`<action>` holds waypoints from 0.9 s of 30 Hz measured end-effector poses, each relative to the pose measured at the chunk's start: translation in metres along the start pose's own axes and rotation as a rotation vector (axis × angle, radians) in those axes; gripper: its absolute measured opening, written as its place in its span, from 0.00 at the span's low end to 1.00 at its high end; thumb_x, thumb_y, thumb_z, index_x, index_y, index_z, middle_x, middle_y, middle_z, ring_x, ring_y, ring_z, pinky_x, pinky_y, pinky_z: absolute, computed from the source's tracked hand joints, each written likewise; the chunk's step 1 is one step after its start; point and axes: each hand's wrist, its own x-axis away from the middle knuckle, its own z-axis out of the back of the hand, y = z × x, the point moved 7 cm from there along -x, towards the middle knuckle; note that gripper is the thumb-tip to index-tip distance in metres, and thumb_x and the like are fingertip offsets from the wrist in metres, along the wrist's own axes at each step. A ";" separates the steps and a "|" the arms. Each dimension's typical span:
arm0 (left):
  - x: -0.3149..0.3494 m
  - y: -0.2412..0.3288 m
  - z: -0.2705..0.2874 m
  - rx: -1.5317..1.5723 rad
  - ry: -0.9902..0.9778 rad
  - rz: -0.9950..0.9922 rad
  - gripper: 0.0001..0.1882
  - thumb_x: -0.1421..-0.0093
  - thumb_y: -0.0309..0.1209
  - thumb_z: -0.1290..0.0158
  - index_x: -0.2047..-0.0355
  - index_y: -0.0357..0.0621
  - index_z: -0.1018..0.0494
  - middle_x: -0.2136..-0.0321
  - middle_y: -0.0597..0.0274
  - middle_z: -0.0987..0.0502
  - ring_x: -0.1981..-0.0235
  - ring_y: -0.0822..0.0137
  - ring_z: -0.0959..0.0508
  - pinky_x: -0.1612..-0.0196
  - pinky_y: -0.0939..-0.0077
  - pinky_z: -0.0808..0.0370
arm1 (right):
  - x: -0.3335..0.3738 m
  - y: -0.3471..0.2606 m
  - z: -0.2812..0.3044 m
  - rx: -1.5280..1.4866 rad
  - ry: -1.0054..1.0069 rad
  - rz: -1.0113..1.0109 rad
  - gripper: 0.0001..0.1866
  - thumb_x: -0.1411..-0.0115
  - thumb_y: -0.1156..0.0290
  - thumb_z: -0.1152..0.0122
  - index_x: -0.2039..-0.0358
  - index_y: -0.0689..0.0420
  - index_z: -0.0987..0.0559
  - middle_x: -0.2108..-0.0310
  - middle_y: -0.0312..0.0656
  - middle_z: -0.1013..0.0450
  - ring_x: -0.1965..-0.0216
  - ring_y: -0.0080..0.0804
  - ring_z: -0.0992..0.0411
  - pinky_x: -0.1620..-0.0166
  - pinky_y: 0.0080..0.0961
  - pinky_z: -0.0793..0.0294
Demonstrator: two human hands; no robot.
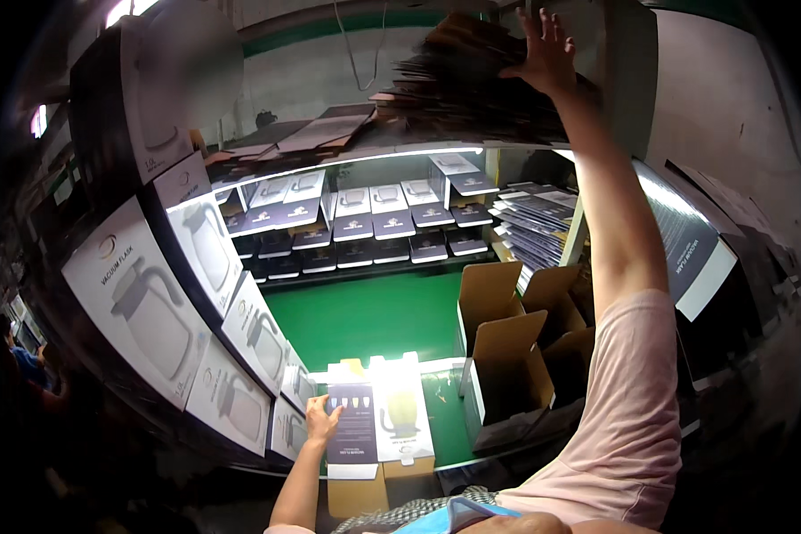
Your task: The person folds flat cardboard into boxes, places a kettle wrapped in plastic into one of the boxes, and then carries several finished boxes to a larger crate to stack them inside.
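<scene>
L hand (320, 416) flat on printed carton (378, 418) at 6, R hand (547, 53) spread on cardboard stack (472, 80) at 1 – pinch one sheet only, steady carton

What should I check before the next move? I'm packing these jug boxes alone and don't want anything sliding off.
1. Left hand steadying the printed box: ok, it rests on the box's left edge.
2. Right hand on the stack of flat cardboard on the top shelf: ok, palm against it; a firm grasp: cannot tell.
3. Stack stable: cannot tell; sheets look unevenly fanned.
4. Open brown carton ready at right: ok, flaps up.
5. Green table has room behind the box: ok.
</scene>
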 end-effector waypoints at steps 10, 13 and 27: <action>-0.047 0.135 0.042 0.202 -0.076 -0.270 0.12 0.47 0.29 0.36 0.63 0.38 0.20 0.61 0.49 0.22 0.59 0.52 0.20 0.56 0.65 0.23 | -0.037 -0.036 -0.056 -0.203 -0.701 0.366 0.41 0.42 0.48 0.35 0.32 0.44 0.42 0.37 0.48 0.38 0.37 0.45 0.37 0.39 0.43 0.31; -0.058 0.175 0.068 0.179 -0.014 -0.363 0.11 0.47 0.28 0.36 0.63 0.40 0.19 0.60 0.50 0.22 0.59 0.52 0.20 0.55 0.64 0.23 | -0.028 -0.041 -0.036 -0.172 -0.625 0.356 0.34 0.37 0.54 0.39 0.34 0.47 0.40 0.42 0.49 0.32 0.40 0.46 0.34 0.40 0.41 0.29; -0.059 0.260 0.109 0.244 -0.027 -0.533 0.08 0.47 0.25 0.35 0.65 0.44 0.18 0.62 0.56 0.19 0.59 0.61 0.19 0.55 0.70 0.21 | -0.054 -0.049 -0.039 -0.874 -0.636 0.203 0.36 0.38 0.34 0.52 0.40 0.46 0.28 0.35 0.39 0.38 0.35 0.38 0.39 0.36 0.36 0.38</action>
